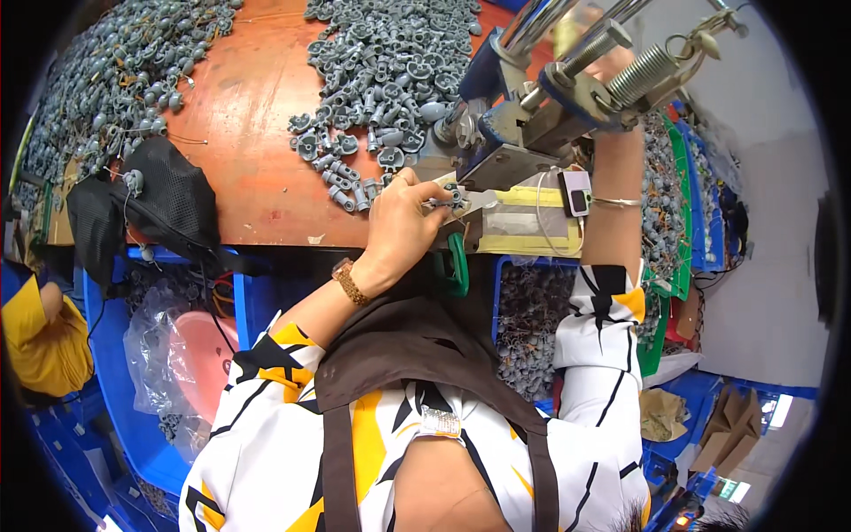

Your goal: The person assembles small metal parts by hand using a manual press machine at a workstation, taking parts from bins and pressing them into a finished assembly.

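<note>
My left hand (pixel 403 220) is closed, thumb and fingers pinching a small grey plastic part (pixel 456 197) at the base of a hand press (pixel 510 151). The press has a blue body, metal rods and a coil spring (pixel 640 78). My right arm reaches up past the press. My right hand (pixel 605 55) is behind the press's upper rods, blurred and partly covered, so its grip does not show. Close to my left hand lies a heap of grey plastic parts (pixel 390 80) on the orange-red table (pixel 257 115).
A second heap of grey parts with wires (pixel 115 71) lies at the far left, beside a black mesh bag (pixel 168 191). Blue bins (pixel 120 381) stand below the table edge; one holds a pink basin (pixel 206 355). A small white device (pixel 576 193) sits right of the press.
</note>
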Available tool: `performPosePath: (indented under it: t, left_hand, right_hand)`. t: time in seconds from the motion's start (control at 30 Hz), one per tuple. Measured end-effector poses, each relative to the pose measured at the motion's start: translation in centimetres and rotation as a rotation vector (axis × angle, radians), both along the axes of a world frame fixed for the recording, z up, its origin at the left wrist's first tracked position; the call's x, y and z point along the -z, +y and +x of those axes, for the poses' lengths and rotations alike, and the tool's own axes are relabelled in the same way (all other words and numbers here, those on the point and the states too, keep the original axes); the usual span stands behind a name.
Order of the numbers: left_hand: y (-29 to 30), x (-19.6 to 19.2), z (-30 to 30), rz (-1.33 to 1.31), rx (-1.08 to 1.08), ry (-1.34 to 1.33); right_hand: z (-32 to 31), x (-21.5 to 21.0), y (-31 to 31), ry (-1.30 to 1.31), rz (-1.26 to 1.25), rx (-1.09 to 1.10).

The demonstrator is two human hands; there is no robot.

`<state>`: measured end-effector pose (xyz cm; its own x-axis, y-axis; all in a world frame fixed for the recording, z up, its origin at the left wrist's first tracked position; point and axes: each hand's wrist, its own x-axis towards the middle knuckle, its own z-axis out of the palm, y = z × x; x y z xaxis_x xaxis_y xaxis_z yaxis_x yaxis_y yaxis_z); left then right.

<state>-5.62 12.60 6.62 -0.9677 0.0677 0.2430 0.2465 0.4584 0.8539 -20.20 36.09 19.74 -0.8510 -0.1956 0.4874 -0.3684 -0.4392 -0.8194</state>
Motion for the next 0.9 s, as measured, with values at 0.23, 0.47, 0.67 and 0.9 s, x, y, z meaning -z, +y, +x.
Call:
performPosePath:
  t: [0.23,0.47,0.67,0.9]
  left_hand:
    - [0.7,-0.3,0.2,0.025,-0.006,0.011]
    - [0.4,0.1,0.4,0.035,-0.012,0.073]
    - [1.2,0.2,0.8,-0.003,-0.025,0.119]
    - [1.1,-0.2,0.2,0.029,0.015,0.080]
  right_hand:
    - [17.9,-5.7,-0.8,0.421,0.129,-0.098]
    - [23.6,1.0,-3.5,0.450,0.152,0.399]
    - [19.4,-4.1,-3.8,0.545,0.154,0.305]
    - [23.3,0.8,-4.8,0.503,0.117,0.541]
